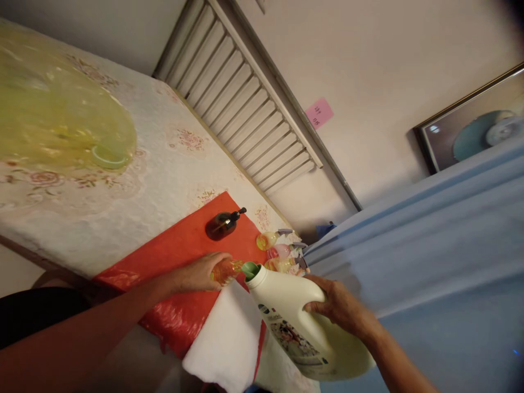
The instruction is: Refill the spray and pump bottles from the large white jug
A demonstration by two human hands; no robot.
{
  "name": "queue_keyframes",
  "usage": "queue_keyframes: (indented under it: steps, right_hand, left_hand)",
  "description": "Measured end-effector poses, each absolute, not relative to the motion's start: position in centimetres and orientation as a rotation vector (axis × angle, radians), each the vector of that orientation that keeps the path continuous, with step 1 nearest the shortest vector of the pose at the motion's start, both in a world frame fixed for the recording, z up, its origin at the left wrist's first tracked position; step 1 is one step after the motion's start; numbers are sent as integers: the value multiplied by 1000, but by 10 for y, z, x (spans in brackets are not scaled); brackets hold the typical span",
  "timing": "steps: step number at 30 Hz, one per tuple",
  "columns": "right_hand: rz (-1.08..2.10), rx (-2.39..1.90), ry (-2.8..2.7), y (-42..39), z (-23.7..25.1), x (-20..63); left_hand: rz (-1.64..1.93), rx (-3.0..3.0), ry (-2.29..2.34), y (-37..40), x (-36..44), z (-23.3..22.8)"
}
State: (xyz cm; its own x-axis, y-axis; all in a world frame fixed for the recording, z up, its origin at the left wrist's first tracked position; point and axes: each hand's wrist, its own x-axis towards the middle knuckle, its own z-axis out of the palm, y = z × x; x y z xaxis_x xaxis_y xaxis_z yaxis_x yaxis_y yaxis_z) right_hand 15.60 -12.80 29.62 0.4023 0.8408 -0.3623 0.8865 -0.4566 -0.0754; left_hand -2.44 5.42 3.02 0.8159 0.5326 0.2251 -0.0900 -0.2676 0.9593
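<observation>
My right hand (338,305) grips the big cream plastic detergent jug (303,322) tilted, spout toward the small clear orange bottle (226,270) that my left hand (200,272) clasps steady on the red cloth (180,256) at the desk's edge.

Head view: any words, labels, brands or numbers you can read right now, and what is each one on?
Nothing can be read for certain.
Pink sticky note on the wall: handwritten marks, too small to read.
Label on the white jug held by the right hand: print and a picture, too blurred to read.
Small orange bottle in the left hand: no text visible.
Brown pump bottle: no text visible.
</observation>
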Motion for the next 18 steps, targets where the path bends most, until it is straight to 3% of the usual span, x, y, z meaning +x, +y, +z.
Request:
queue_keyframes:
  steps: [18]
  right_hand:
    - [-538,2535,1567,-130,294,158]
  left_hand:
    - [645,1765,332,55,-22,27]
